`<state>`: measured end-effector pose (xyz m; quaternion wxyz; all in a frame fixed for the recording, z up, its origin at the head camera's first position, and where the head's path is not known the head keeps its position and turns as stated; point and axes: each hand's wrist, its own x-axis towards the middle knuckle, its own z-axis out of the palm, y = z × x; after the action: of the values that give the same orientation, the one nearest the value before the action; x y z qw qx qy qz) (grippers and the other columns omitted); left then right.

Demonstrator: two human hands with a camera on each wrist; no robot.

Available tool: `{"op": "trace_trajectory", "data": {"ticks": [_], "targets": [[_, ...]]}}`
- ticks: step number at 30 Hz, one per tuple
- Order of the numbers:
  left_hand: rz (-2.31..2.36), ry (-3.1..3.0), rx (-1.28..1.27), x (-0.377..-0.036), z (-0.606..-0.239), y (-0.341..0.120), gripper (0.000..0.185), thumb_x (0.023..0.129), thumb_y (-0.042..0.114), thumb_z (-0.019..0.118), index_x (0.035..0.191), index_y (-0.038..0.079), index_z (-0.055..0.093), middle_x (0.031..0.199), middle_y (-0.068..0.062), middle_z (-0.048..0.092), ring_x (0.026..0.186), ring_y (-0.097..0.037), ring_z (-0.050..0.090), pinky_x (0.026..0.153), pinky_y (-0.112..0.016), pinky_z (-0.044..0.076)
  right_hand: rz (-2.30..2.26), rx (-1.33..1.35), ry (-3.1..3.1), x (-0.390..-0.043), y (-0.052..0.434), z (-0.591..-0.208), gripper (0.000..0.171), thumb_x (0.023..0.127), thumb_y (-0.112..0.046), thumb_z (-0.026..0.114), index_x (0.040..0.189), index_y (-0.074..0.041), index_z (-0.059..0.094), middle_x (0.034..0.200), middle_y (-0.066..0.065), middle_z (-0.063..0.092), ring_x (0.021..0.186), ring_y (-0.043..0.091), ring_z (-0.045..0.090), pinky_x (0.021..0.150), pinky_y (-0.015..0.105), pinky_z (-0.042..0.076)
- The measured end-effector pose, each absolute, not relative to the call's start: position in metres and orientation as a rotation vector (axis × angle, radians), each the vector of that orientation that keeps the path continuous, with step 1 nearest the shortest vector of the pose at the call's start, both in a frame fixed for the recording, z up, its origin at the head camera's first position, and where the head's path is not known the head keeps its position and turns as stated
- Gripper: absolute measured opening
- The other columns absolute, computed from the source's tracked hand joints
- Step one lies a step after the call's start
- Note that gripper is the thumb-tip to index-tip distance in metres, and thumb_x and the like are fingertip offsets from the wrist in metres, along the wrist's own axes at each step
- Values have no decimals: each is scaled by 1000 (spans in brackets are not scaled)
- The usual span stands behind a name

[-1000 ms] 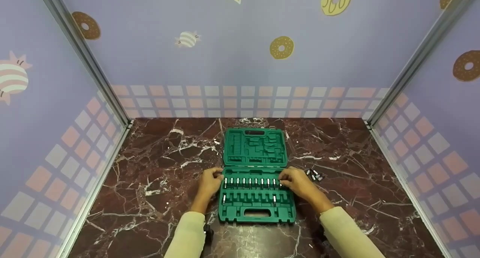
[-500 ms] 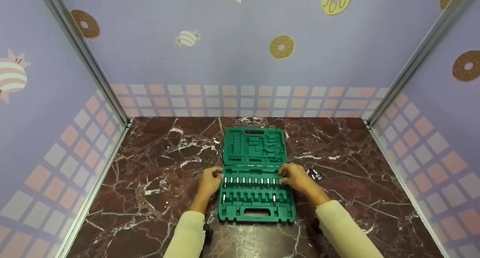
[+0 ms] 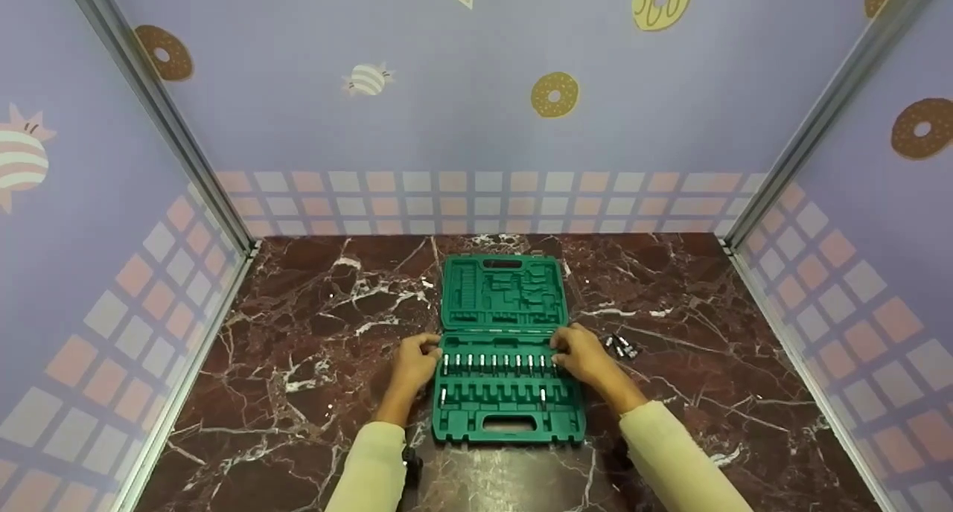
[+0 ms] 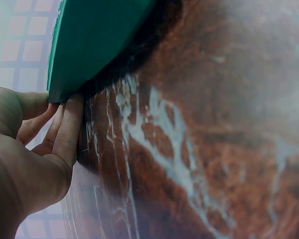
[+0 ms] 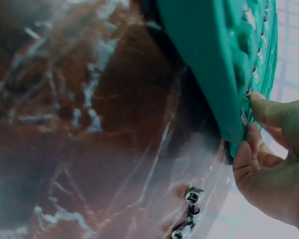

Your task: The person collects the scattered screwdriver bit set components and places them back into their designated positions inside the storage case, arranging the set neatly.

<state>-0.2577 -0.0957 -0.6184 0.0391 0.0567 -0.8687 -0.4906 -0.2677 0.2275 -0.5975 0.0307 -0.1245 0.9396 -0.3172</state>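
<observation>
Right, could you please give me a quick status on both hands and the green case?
Left hand and right hand grip the tool case at its sides. Case open flat on the marble table, bits in their row. Loose sockets lie right of it, apart.

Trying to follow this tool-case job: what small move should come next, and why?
Probably fold the lid shut: both the left hand and right hand grip the green case near its hinge. Yet loose sockets lie on the table and several slots look empty.
</observation>
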Motion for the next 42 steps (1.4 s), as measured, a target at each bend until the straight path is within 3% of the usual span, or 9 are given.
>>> {"op": "trace_trajectory", "data": {"ticks": [25, 34, 42], "targets": [[-1505, -2665, 161, -258, -619, -96, 20, 93, 2, 71, 112, 3, 78, 98, -13, 75, 93, -30, 69, 84, -49, 55, -1083, -451, 3041, -252, 231, -613, 15, 91, -8, 78, 103, -9, 71, 101, 7, 63, 94, 25, 61, 85, 47, 53], [-1485, -2647, 152, -258, -619, -97, 19, 92, 1, 72, 110, 3, 79, 96, -13, 75, 93, -29, 69, 84, -48, 55, -1261, -519, 3033, -248, 253, -610, 25, 85, -5, 83, 107, -7, 71, 104, 5, 65, 97, 26, 67, 85, 44, 57], [-1467, -2655, 157, -258, -620, -97, 17, 92, 3, 73, 108, 5, 80, 96, -12, 76, 92, -29, 70, 84, -48, 55, -1345, -448, 3021, -244, 278, -607, 27, 86, -4, 82, 109, -3, 69, 105, 15, 65, 94, 34, 66, 81, 50, 55]]}}
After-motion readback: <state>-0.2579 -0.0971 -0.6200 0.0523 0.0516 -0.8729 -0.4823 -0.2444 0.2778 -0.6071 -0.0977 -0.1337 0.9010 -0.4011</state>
